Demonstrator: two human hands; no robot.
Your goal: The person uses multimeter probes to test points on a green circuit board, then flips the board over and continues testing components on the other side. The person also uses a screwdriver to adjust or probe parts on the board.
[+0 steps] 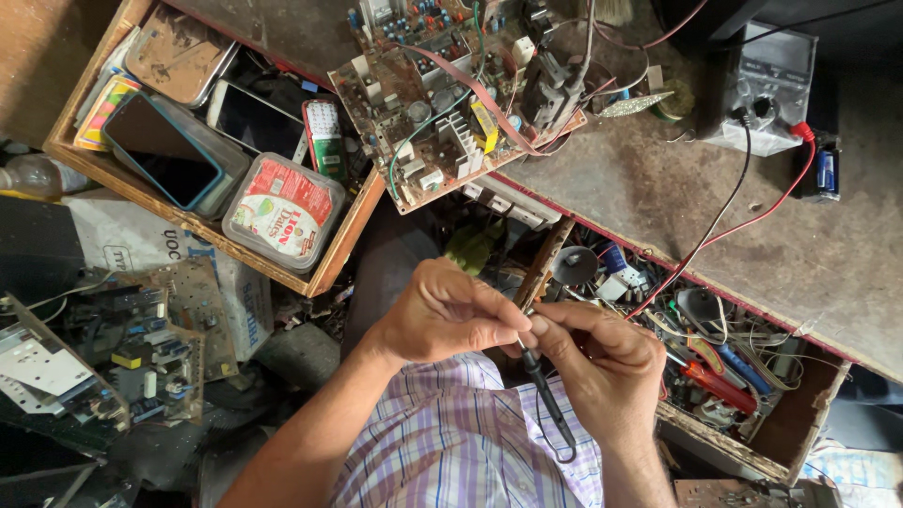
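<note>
My two hands meet low in the middle of the view, above my checked shirt [451, 442]. The right hand [607, 367] grips a slim black test probe [548, 400] whose body runs down past my palm. Fingertips of the left hand [442, 320] pinch the probe's upper tip, touching the right thumb. Whatever sits at the tip is hidden by my fingers. A black lead [724, 212] and a red lead [752, 221] run from a grey multimeter [767, 89] on the bench down towards my hands.
A brown circuit board [451, 103] lies on the worn bench [658, 198]. At left, a wooden tray [343, 240] holds phones [160, 150] and a red-lidded plastic tub [282, 207]. An open drawer [800, 423] holds tools at right. Another board [113, 362] lies lower left.
</note>
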